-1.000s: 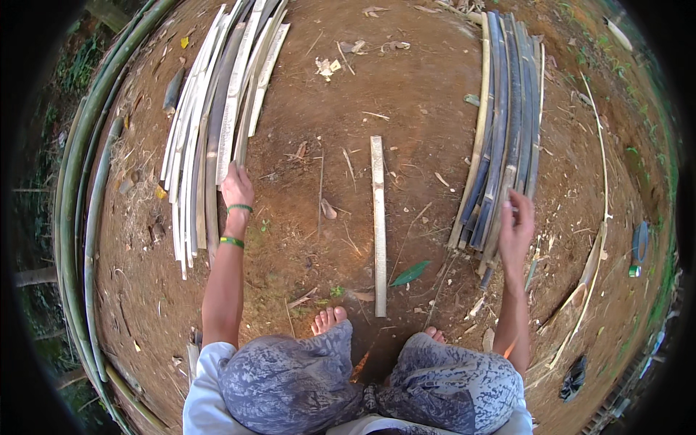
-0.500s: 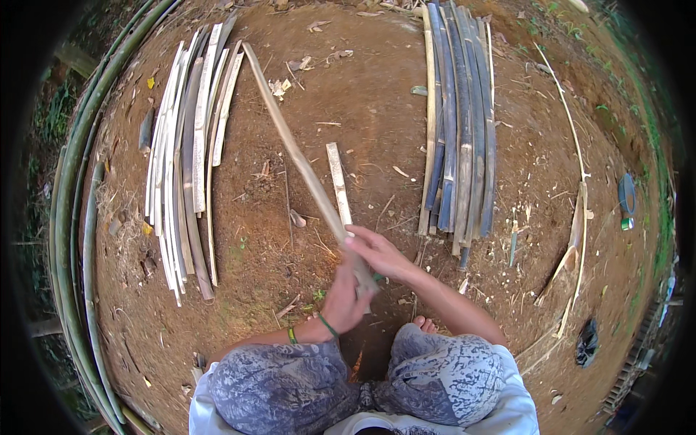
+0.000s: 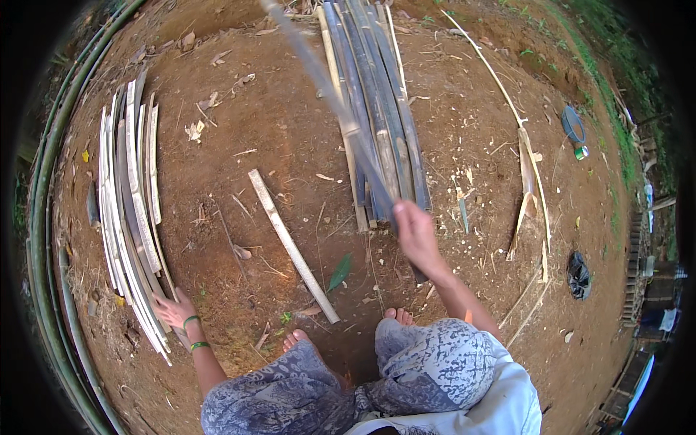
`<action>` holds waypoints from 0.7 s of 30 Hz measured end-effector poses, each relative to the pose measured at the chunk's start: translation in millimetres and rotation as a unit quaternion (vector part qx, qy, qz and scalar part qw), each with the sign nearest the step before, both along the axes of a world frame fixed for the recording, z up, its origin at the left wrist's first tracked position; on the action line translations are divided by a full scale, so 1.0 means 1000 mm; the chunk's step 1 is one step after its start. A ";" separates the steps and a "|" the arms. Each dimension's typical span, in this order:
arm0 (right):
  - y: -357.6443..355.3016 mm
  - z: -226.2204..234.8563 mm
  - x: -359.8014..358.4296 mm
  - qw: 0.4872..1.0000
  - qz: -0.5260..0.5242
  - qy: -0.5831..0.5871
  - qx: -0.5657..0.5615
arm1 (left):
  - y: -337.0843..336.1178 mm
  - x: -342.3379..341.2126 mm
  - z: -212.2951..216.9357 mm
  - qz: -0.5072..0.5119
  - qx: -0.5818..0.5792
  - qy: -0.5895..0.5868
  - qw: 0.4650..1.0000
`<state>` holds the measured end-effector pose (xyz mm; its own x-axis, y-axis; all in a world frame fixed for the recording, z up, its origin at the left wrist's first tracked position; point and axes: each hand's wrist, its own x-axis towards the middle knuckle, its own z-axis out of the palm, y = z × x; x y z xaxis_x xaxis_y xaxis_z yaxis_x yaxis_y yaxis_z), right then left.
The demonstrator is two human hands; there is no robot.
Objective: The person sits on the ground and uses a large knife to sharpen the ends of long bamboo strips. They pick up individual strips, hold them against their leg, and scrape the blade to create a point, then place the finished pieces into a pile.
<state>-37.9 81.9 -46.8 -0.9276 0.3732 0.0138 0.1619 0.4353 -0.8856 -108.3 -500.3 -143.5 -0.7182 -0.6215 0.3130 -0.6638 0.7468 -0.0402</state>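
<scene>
My right hand [image 3: 417, 235] is closed round the near end of a long split bamboo strip [image 3: 350, 129], which slants up and left over the right pile and is blurred at its far end. My left hand [image 3: 174, 312], fingers spread, reaches to the near ends of the left pile of pale bamboo strips [image 3: 132, 188]; it appears to touch the strips, and I see no firm grip. The right pile of dark bamboo strips [image 3: 395, 138] lies beyond my right hand. Between the piles, a shorter pale bamboo strip [image 3: 290, 243] lies on the soil.
A green leaf [image 3: 339, 272] lies near my feet. Long green bamboo poles [image 3: 45, 210] run along the left edge. To the right are a thin bent stick [image 3: 500, 72], a dry sheath [image 3: 528, 188], a blue ring-shaped thing [image 3: 573, 125] and a black plastic bag [image 3: 578, 275].
Both hands held one strip between the piles; now my left hand has let go and moved to the left pile. My right hand has carried the strip rightward over the right pile. The view has shifted.
</scene>
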 end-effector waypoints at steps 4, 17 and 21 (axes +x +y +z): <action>0.030 0.017 -0.023 0.992 -0.103 0.006 0.071 | -0.035 0.013 -0.018 0.068 0.035 -0.102 0.992; 0.102 -0.043 -0.108 0.973 -0.145 0.026 0.180 | -0.031 0.014 -0.023 -0.081 -0.009 -0.073 0.994; 0.102 -0.051 -0.114 0.961 -0.130 0.003 0.245 | -0.049 0.020 -0.035 -0.144 -0.009 0.010 0.989</action>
